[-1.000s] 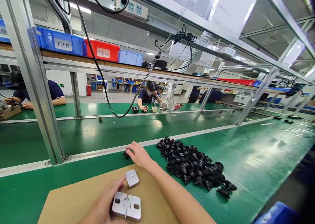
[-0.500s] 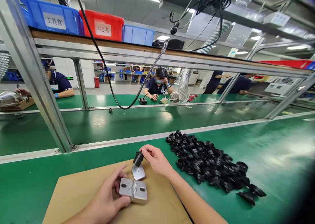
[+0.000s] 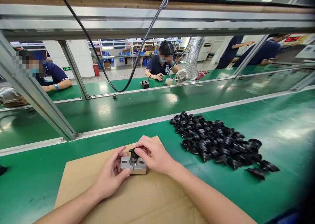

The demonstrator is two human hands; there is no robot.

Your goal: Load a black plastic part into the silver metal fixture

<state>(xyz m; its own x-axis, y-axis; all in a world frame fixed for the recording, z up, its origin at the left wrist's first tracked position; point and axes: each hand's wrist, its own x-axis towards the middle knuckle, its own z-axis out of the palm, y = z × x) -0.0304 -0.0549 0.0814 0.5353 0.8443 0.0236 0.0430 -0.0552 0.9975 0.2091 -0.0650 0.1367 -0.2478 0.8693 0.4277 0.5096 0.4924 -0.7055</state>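
A silver metal block [image 3: 139, 170] with two slots rests on the brown cardboard. My left hand [image 3: 110, 173] grips its left end, thumb on the near edge and fingers around the far side. At the block's middle stands a black cylindrical plastic part [image 3: 133, 155], slightly tilted, its lower end at the recess between the slots. Thumb and fingers of my right hand [image 3: 154, 154] pinch the upper part of it. How deep the part sits in the block I cannot tell.
The cardboard sheet [image 3: 147, 197] lies on a green tabletop [image 3: 34, 174]. To the right is a heap of black plastic parts [image 3: 214, 140]. A metal frame post [image 3: 41, 96] rises at left, and a black cable [image 3: 118, 90] hangs ahead. People sit across the bench.
My right hand has brought the black part nearer, from above a small pale plate behind the block onto the block's middle. That plate no longer shows. The view has tipped downward.
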